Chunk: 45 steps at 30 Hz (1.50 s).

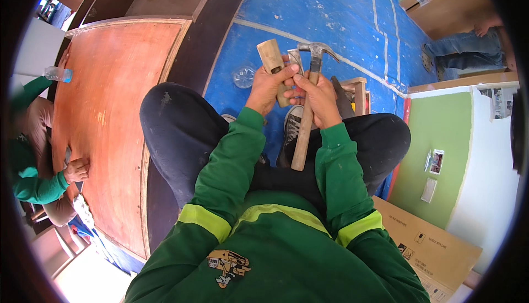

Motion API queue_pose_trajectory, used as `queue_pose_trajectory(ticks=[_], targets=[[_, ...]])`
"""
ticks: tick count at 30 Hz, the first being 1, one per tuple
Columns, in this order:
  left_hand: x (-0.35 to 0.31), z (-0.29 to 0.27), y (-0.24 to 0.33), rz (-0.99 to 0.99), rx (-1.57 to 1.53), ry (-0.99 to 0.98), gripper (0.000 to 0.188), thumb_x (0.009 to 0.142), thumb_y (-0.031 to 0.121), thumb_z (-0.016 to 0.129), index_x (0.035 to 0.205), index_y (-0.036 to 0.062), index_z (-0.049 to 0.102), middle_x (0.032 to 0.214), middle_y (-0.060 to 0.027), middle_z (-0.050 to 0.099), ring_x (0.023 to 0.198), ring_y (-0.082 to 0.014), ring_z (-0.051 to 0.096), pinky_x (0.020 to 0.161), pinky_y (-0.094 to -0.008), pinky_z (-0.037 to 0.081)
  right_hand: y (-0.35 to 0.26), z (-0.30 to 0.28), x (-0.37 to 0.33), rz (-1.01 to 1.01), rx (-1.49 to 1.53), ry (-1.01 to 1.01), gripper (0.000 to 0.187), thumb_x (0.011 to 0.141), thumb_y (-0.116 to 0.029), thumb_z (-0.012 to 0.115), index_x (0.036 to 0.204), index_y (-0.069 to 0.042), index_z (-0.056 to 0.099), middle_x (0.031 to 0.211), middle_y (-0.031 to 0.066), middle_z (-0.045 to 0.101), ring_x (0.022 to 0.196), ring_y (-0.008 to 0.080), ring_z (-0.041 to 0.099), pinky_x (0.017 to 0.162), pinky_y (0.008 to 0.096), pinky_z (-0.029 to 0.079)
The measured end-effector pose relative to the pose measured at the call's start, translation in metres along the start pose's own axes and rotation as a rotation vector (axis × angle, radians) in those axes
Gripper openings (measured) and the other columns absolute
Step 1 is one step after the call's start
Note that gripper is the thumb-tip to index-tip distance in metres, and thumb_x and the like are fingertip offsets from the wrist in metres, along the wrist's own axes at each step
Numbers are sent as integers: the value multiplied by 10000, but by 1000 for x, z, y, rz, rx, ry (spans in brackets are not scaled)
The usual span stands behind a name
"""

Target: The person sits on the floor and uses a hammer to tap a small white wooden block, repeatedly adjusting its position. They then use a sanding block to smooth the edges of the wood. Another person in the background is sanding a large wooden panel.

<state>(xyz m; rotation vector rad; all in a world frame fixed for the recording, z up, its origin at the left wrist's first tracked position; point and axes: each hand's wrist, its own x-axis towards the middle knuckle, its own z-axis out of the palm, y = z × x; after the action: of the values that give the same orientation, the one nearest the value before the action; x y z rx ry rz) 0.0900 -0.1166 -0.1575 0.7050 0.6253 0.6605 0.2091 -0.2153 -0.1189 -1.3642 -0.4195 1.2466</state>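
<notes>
Green sleeves (330,165) low in frame; left hand (268,85) gripping wooden block (272,60), right hand (317,98) gripping claw hammer (308,102). Best steadied before prying.

One claw hammer (308,99), one wooden block (271,58), one plastic bottle (57,74), one cardboard box (435,248).

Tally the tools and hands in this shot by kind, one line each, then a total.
Claw hammer, wooden handle, in the right hand: 1
Wooden-handled tool with a metal blade, in the left hand: 1
The person's own hands: 2
Co-worker's hand on the reddish board: 1
Clear plastic bottle: 1
Total: 6
</notes>
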Motion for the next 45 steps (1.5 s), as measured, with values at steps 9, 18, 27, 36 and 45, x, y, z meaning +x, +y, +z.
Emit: queue_pose_trajectory(ticks=[9, 18, 27, 36, 45], targets=[[22, -19, 15, 319, -41, 401, 434, 886, 112, 846, 1240, 5, 619, 992, -31, 669, 863, -132, 640, 778, -310, 513, 27, -46, 86, 166, -718, 120, 370, 1021, -309, 695, 1166, 25, 632, 1029, 243, 754, 904, 328, 769, 747, 433, 607], [9, -4, 14, 204, -109, 381, 491, 866, 132, 870, 1268, -8, 625, 1012, -36, 676, 857, -123, 634, 799, -306, 518, 141, -88, 121, 23, -1559, 125, 282, 971, -191, 616, 1150, 27, 610, 1094, 316, 728, 1057, 470, 718, 911, 563, 572], [6, 7, 16, 162, -4, 266, 477, 867, 134, 861, 1260, -10, 632, 977, -46, 693, 836, -123, 636, 774, -312, 522, 106, -118, 139, 107, -1168, 207, 563, 963, -453, 716, 1152, 77, 717, 1160, 304, 722, 1070, 446, 708, 918, 502, 561], [-6, 16, 51, 166, 220, 43, 491, 894, 150, 851, 1297, -9, 620, 998, -54, 705, 845, -127, 656, 762, -313, 547, -54, -7, 15, -143, -513, -217, 273, 1047, -234, 671, 1205, -11, 676, 940, 81, 751, 838, 140, 725, 736, 308, 582], [-29, 11, 73, 169, 119, -68, 404, 899, 172, 866, 1202, 40, 634, 1011, -40, 697, 905, -135, 677, 787, -333, 570, -58, 31, -26, -282, -408, -231, 149, 1073, -161, 616, 1098, -15, 614, 900, 55, 702, 770, 123, 689, 666, 279, 544]])
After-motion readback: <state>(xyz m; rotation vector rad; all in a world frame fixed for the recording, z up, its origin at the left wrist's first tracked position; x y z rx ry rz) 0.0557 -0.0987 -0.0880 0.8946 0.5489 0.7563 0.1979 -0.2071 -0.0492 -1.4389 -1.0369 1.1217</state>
